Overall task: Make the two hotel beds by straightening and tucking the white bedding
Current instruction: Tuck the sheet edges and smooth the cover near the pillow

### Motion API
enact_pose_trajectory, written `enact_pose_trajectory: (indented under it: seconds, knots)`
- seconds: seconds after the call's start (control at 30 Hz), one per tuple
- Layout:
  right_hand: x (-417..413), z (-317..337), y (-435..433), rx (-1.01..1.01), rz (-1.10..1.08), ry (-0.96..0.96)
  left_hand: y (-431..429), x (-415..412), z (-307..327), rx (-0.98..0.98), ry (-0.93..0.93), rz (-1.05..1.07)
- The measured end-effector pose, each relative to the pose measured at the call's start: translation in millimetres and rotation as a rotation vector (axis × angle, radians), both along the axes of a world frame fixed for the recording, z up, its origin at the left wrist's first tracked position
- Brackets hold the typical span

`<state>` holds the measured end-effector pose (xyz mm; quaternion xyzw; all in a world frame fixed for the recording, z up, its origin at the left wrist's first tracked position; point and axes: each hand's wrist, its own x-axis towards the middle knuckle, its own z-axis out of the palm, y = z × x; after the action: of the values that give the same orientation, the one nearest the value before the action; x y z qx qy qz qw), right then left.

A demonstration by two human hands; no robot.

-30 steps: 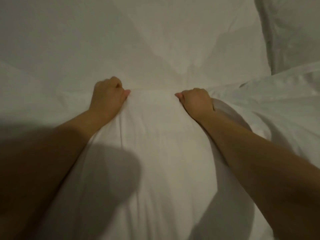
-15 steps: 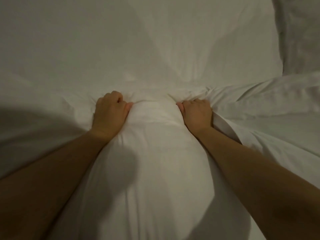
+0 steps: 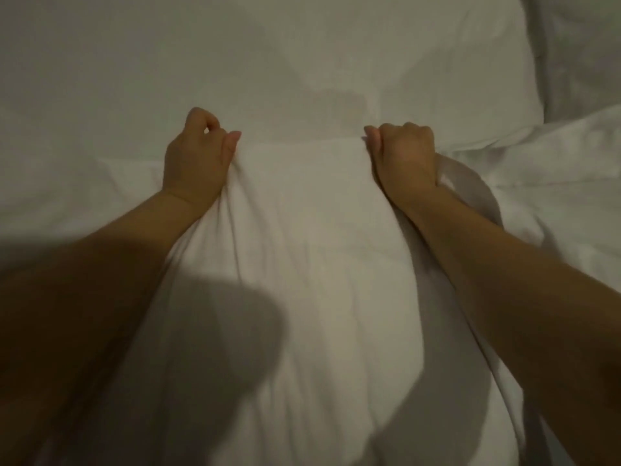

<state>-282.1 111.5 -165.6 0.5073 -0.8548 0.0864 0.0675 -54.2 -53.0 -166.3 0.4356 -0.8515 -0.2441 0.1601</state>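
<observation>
A white duvet [image 3: 302, 264] fills the lower middle of the view, its top edge stretched between my two hands. My left hand [image 3: 196, 159] grips the edge on the left, fingers curled under and thumb on top. My right hand [image 3: 405, 156] grips the same edge on the right in a fist. The cloth is pulled taut between them, with creases running down from the left hand. Beyond the edge lies the flat white bed sheet [image 3: 235, 62].
A white pillow [image 3: 578, 52] lies at the top right corner. Loose folds of bedding [image 3: 554, 169] spread to the right of my right forearm. Shadows of my arms fall over the lower duvet.
Half a second ago both hands had pulled the edge nearer and bunched it. Now they have pushed it away again and moved slightly apart, and the edge is flatter.
</observation>
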Motion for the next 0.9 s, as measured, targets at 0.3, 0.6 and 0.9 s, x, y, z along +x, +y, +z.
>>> enact_pose_trajectory:
  seconds: [0.3,0.6,0.9]
  knots:
    - [10.1,-9.7,8.8,0.386,-0.04,-0.07,12.8,-8.7,-6.4,0.027,-0.332,-0.092]
    - [146.9,101.7,84.4,0.133,-0.098,-0.35,174.5,72.8,115.3,-0.367,-0.156,-0.236]
    - [134.1,23.7,82.6,0.415,-0.142,-0.362,167.0,44.1,25.9,-0.122,-0.643,-0.279]
